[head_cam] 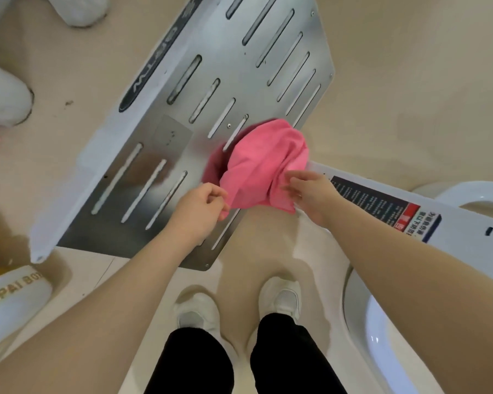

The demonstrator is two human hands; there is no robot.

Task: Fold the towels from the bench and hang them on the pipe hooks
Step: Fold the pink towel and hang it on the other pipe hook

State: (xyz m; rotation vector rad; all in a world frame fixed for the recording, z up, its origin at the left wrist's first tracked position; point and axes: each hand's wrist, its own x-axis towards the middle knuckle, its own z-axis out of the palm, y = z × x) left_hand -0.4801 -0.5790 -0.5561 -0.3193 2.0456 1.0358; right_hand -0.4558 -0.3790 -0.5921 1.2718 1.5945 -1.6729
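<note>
My left hand (pixel 199 207) and right hand (pixel 310 194) each pinch a near edge of the crumpled pink cloth towel (pixel 264 163) above the slotted steel counter (pixel 182 115).

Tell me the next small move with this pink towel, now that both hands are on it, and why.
Probably draw the hands apart to spread the pink towel flat. The left hand and right hand each pinch its near edge, but the cloth between them is bunched and crumpled over the corner of the slotted metal bench, so no clean fold looks possible yet.
</note>
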